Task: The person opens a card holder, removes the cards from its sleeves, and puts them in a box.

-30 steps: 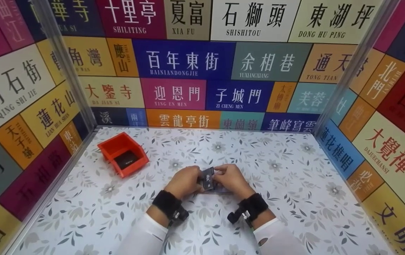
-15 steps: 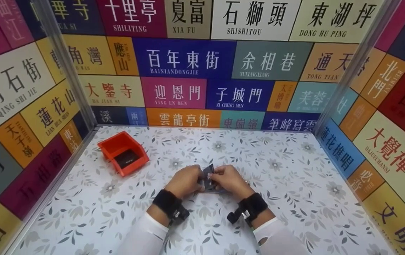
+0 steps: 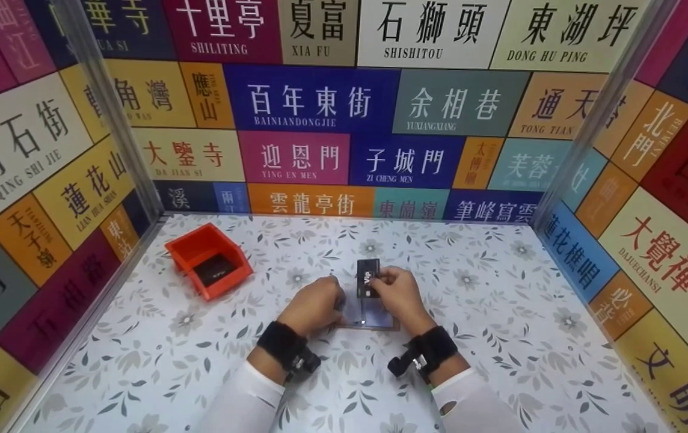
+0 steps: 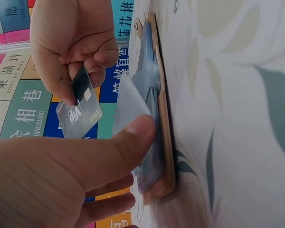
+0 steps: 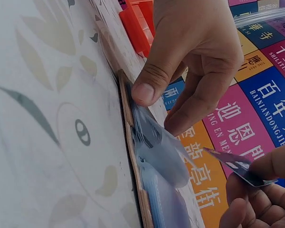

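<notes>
A dark VIP card (image 3: 365,272) is pinched between the thumb and fingers of my right hand (image 3: 403,296), just beyond the card holder. In the left wrist view the card (image 4: 83,116) shows a chip and pale print. The card holder (image 3: 378,317) lies spread on the table, with a brown cover (image 4: 167,161) and stacked clear sleeves (image 5: 168,199). My left hand (image 3: 311,307) pinches a clear sleeve (image 4: 129,107) at the holder's left side, its thumb on top. Between that raised sleeve and the card there is a gap.
At the back left stands a red-orange bin (image 3: 224,287) with a dark card-like item (image 3: 215,268) inside. Walls covered in coloured sign panels (image 3: 314,99) enclose the flower-patterned table (image 3: 470,373) at the back and both sides.
The card has moved away from the left hand and up beyond the holder, in the right hand's pinch. More of the clear sleeves now shows. The left hand has hardly moved.
</notes>
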Motion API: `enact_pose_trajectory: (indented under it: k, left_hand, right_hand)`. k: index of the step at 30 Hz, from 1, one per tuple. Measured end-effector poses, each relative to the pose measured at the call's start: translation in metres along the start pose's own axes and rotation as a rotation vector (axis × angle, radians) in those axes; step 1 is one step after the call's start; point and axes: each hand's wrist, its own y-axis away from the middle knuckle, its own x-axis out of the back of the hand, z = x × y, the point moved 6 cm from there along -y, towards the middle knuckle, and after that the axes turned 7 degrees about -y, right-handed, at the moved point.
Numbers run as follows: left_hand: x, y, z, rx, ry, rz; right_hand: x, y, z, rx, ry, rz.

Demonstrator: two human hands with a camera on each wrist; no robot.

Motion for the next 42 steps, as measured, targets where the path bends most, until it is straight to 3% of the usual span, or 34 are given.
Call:
enact_pose_trajectory:
  k: [7,12,17,31,42]
  left_hand:
    - [0.012,-0.005,-0.003,0.051,-0.063,0.142]
    - [0.018,-0.009,-0.004,0.102,0.047,0.215]
    - [0.023,-0.010,0.000,0.087,0.158,0.263]
    - [0.025,-0.011,0.006,0.078,0.350,0.314]
    - [0.027,-0.009,0.009,0.067,0.312,0.341]
  right_hand:
    - [-0.004,0.000,-0.002,0.071,-0.061,-0.043]
    - [-0.006,0.000,-0.002,0.078,-0.101,-0.071]
    - [-0.008,0.000,-0.003,0.099,-0.114,-0.097]
    - [-0.014,0.001,-0.002,0.072,-0.215,-0.196]
    - [-0.016,0.004,0.001,0.082,-0.168,-0.241]
